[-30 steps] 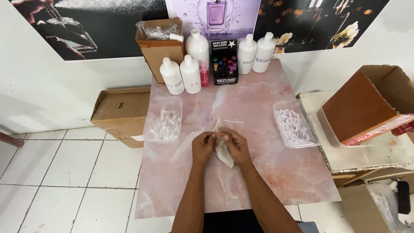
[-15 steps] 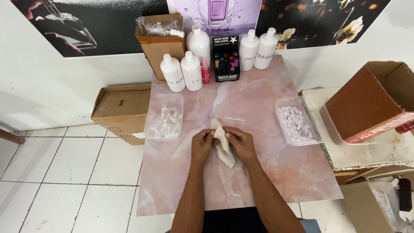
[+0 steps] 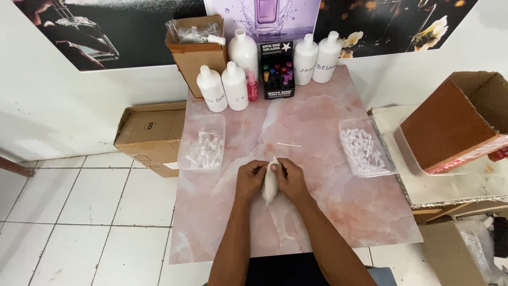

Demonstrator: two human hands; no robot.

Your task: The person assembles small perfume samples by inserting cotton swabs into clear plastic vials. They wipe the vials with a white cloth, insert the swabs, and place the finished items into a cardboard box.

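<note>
We hold a small white plastic bag (image 3: 270, 182) between both hands over the middle of the pink marble table (image 3: 317, 212), just above its surface. Our left hand (image 3: 251, 178) pinches the bag's upper left edge with fingers closed on it, and our right hand (image 3: 289, 177) clamps the other side, so the bag stands upright between the two. A thin white stick (image 3: 289, 144) lies loose on the table just beyond our hands. To the left sits a clear tray (image 3: 202, 143) of small white parts, and to the right another clear tray (image 3: 365, 147) of white sticks. At the far edge stand white bottles (image 3: 222, 87), a black display rack (image 3: 277, 71) of little coloured vials and an open cardboard box (image 3: 197, 53).
</note>
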